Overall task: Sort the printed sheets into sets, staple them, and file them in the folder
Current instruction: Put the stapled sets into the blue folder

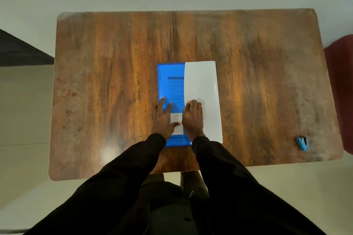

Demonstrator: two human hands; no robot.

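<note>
A person in black sleeves (pixel 133 168) leans over a brown wood-grain tabletop (pixel 114 63), filing paperwork in a blue translucent plastic folder (pixel 162 74) that lies flat at the centre, near the front edge. A printed sheet with dark headings (pixel 175 89) shows through the folder's blue left half. A plain white glossy panel (pixel 202 86) covers the right half and bows slightly upward; whether it is a loose sheet or a flap of the folder cannot be told.

The left grip (pixel 163 118) is released, its fingers spread straight and pressing flat on the folder's lower left. The right grip (pixel 192 118) is curled onto the white panel's left edge and appears to be grasping it there. A small blue stapler (pixel 302 143) sits well apart, by the tabletop's front right corner, untouched by either grip.

The step in hand looks like turning or seating the white panel over the filed sheet, late in the task. Done well, it calls for 1 flat palm pinning the folder so it cannot skate on the polished wood, while the other draws the panel across in 1 smooth sweep. The panel is thin and will likely crease if pinched hard or bent sharply. Edges should be squared with the folder's spine before pressing down.
</note>
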